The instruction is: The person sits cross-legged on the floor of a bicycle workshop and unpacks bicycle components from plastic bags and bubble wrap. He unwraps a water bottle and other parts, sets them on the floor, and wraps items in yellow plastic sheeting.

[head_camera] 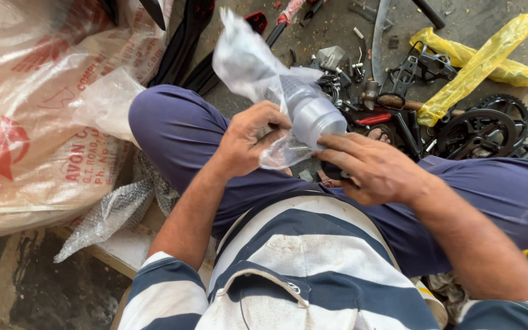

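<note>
Head view: left hand (249,139) and right hand (371,168) both closed around grey bottle (313,116) in clear plastic bag (245,61).

— What's the floor like?

— A grimy concrete floor (337,27), speckled with wood chips and scattered with small bolts.

— What lies around on it?

— Black chainrings with cranks (481,125) at the right, beside crumpled yellow plastic wrappers (484,61). A hammer (392,99) sits among dark metal parts near the middle.

— And on the left?

— A big printed sack under clear plastic (25,116), with bubble wrap (108,214) trailing below it onto a pale wooden board (129,247).

— How's the light?

— Daylight, soft, no hard shadows.
</note>
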A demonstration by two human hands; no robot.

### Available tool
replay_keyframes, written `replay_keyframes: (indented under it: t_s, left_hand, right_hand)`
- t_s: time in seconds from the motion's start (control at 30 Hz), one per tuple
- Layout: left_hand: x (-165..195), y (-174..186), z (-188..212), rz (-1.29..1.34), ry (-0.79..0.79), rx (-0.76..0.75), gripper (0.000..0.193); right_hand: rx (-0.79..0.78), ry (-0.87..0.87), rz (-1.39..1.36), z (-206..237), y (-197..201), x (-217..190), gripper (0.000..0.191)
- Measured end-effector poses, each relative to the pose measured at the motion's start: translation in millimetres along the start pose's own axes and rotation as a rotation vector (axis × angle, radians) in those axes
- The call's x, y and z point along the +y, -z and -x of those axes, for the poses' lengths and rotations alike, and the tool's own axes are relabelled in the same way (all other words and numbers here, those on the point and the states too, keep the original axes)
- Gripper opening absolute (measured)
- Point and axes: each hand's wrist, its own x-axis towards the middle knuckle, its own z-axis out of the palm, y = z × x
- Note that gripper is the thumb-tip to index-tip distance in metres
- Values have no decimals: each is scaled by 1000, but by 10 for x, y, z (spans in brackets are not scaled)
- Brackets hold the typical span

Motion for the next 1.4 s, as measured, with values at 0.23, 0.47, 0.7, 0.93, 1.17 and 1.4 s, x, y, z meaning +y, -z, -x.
replay_keyframes:
  t_s: [0.23,0.47,0.7,0.93,1.17,1.4]
  left_hand:
    - [138,163,6,232,15,-76,34]
    - [313,0,69,2,-78,-109,23]
    - [625,-97,55,-314,-141,-126,39]
    - [683,271,166,-453,-338,-141,62]
    - [350,389,284,-267,-338,97,35]
    - [318,884,441,-112,-209,197,32]
  right_hand:
    - [-185,266,265,-166,139,-116,44]
    - [-173,21,158,-267,147,-145,55]
    - [-270,64,257,-516,79,-287,24]
    - [-24,40,-118,-578,400,-437,68]
    - [150,165,-491,-629,416,-503,69]
    - [552,-156,-1230,-118,-223,-34,61]
